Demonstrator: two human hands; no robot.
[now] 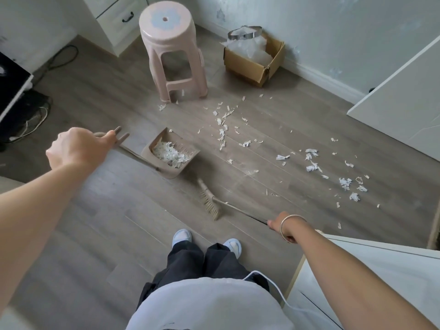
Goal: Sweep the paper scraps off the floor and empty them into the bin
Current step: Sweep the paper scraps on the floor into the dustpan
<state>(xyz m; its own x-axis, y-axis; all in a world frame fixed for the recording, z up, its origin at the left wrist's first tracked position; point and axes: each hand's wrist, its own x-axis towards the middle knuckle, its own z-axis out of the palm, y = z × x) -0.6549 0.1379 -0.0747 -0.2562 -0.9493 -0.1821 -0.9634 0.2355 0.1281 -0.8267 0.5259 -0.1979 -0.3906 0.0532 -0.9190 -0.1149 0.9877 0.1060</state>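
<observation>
My left hand (pixel 76 148) grips the top of the dustpan handle. The beige dustpan (pixel 170 153) stands on the floor mid-frame with a pile of white scraps inside. My right hand (pixel 283 226), with a bracelet on the wrist, holds the broom handle. The broom head (pixel 209 201) rests on the floor just right of and nearer than the dustpan. White paper scraps (pixel 312 163) lie scattered over the floor to the right, and a line of scraps (pixel 222 132) lies in the middle. The bin (pixel 245 34), lined with a clear bag and ringed in metal, stands by the far wall.
A pink plastic stool (pixel 172 51) stands beyond the dustpan. A cardboard box (pixel 256 60) sits beside the bin. White furniture panels (pixel 400 101) close in the right side, a white cabinet (pixel 114 17) the far left. Cables (pixel 35 115) lie at the left edge. My feet (pixel 207 241) are below the broom.
</observation>
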